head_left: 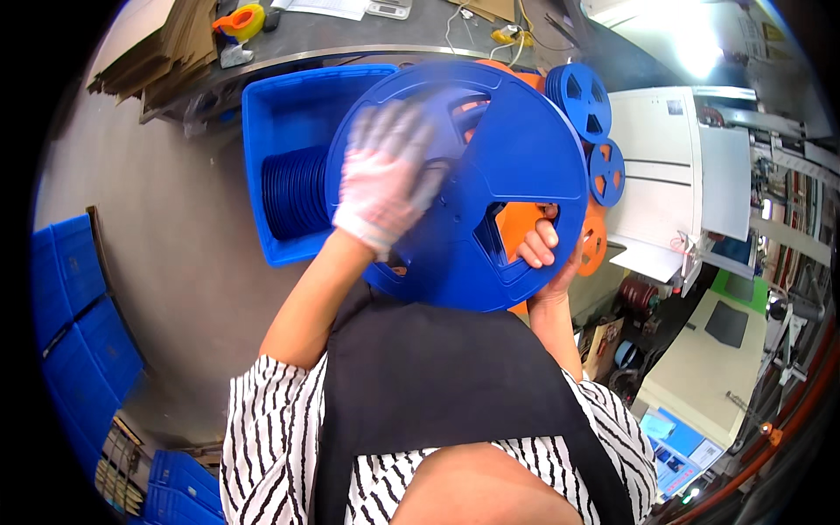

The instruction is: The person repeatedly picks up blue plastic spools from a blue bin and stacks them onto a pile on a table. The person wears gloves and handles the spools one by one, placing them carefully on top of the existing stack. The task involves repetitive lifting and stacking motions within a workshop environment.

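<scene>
- My left hand (385, 179), in a thin glove and blurred, lies flat on the face of the big blue reel (459, 188), fingers spread apart over its upper left.
- My right hand (544, 249) is bare and clamps the reel's near right rim, fingertips hooked through a cut-out.
- The reel stands tilted before my chest, above the blue bin (280, 114).
- One stack of blue reels (293, 192) lies in that bin, at the left.
- Behind my reel an orange reel (525, 219) shows through the cut-out.
- Two small blue reels (584, 94) stand at the far right.
</scene>
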`<state>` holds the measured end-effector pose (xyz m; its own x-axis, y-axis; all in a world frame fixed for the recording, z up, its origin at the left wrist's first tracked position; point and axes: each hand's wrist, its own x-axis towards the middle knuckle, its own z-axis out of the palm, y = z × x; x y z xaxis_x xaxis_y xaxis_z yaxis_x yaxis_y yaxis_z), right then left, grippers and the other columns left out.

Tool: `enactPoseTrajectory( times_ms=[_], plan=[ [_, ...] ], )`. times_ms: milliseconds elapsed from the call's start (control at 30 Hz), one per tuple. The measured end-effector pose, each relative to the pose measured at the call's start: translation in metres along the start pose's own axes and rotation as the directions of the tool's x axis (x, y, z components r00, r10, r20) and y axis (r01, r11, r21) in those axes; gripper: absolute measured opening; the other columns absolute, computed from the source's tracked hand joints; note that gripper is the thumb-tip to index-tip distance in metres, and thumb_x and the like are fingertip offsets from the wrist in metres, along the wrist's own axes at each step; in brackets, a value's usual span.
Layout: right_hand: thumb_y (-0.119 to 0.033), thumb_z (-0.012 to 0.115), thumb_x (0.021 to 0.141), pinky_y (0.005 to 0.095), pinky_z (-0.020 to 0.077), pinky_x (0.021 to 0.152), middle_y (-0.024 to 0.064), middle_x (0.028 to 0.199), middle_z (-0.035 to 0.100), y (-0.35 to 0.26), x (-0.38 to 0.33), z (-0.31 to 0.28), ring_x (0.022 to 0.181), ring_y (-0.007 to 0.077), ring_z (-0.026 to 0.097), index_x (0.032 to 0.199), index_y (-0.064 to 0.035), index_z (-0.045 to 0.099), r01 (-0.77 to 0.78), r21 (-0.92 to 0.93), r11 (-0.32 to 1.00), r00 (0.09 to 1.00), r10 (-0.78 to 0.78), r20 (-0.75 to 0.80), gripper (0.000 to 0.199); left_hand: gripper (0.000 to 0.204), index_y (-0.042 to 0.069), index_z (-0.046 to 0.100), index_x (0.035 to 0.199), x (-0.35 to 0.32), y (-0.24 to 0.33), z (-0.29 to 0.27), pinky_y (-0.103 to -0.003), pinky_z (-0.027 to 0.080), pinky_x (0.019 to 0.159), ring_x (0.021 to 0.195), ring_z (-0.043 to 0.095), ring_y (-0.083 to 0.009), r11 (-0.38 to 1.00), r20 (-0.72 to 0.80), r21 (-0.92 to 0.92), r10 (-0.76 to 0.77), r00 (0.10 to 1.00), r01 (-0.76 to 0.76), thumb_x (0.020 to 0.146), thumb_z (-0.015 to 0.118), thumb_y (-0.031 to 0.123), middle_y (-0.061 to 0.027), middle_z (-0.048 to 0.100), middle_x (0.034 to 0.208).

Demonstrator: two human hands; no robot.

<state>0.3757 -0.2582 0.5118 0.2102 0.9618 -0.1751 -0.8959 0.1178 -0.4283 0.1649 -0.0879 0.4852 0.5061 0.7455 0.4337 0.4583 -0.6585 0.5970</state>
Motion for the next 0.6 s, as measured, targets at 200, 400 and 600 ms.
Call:
enactPoseTrajectory(
  times_ms=[200, 400, 600],
  plan=[
    [-0.044, 0.058, 0.095, 0.0214, 0.0319, 0.044, -0.0016, 0.062, 0.044, 0.008, 0.000, 0.018, 0.047, 0.0055, 0.038, 0.121, 0.0000, 0.046, -0.103, -0.096, 0.990, 0.971, 0.121, 0.208, 0.052, 0.040, 0.000, 0.064, 0.107, 0.043, 0.017, 0.010, -0.038, 0.049, 0.088, 0.095, 0.064, -0.0293, 0.857, 0.347, -0.315, -0.295, 0.890, 0.407, 0.081, 0.073, 0.030, -0.0149, 0.067, 0.099],
    [-0.043, 0.061, 0.094, 0.0199, 0.0279, 0.040, -0.0046, 0.057, 0.038, 0.009, 0.001, 0.023, 0.042, 0.0044, 0.034, 0.119, -0.0020, 0.046, -0.161, -0.154, 0.975, 0.941, 0.199, 0.275, 0.050, 0.039, 0.000, 0.064, 0.101, 0.057, 0.012, 0.034, -0.028, 0.048, 0.075, 0.077, 0.056, -0.0136, 0.506, 0.320, -0.716, -0.373, 0.871, 0.480, 0.083, 0.075, 0.032, -0.0050, 0.063, 0.085],
    [-0.044, 0.063, 0.093, 0.0195, 0.0264, 0.040, -0.0057, 0.055, 0.035, 0.014, -0.002, 0.025, 0.041, 0.0040, 0.032, 0.116, -0.0028, 0.048, -0.153, -0.200, 0.968, 0.927, 0.211, 0.311, 0.050, 0.034, 0.001, 0.065, 0.090, 0.069, 0.032, 0.034, -0.025, 0.044, 0.069, 0.070, 0.048, -0.0096, 0.291, 0.390, -0.743, -0.544, 0.743, 0.603, 0.084, 0.074, 0.033, 0.0002, 0.056, 0.074]
  ],
)
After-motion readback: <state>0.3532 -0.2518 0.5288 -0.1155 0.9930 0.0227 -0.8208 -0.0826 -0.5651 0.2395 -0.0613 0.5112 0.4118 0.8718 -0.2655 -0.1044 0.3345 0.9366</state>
